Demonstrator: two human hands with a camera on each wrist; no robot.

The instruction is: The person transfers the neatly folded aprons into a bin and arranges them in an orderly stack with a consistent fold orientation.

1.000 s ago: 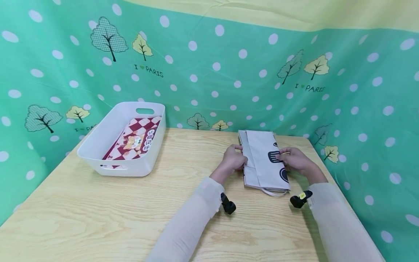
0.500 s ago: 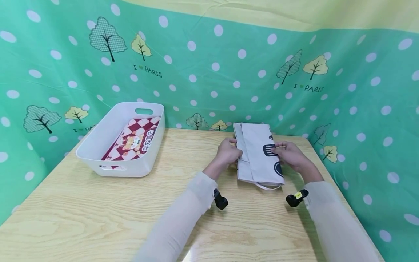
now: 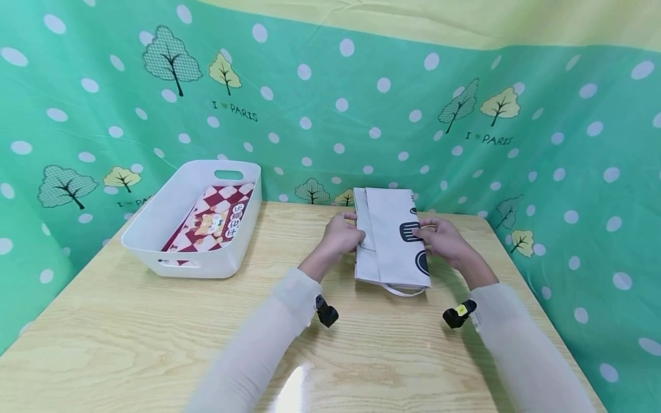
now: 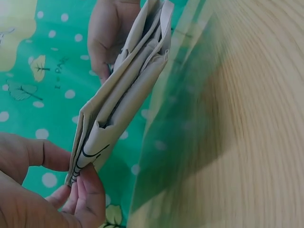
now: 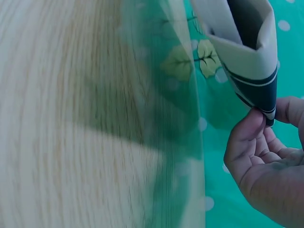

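A folded beige cloth bag [image 3: 388,238] with black print is held above the wooden table [image 3: 155,338], toward its far right. My left hand [image 3: 343,235] pinches its left edge and my right hand [image 3: 439,241] pinches its right edge. A strap loop [image 3: 405,291] hangs from its near end. In the left wrist view the folded bag [image 4: 124,95] shows edge-on between the fingers of my left hand [image 4: 71,190]. In the right wrist view my right hand [image 5: 263,147] pinches the bag's dark-printed corner [image 5: 254,76].
A white plastic bin [image 3: 192,221] stands at the back left of the table, with a red-and-white checked packet [image 3: 212,218] inside. A green dotted curtain [image 3: 330,109] closes off the back and both sides.
Both hands have lifted the folded bag and carried it leftward and a little away from me. The bin has not moved.
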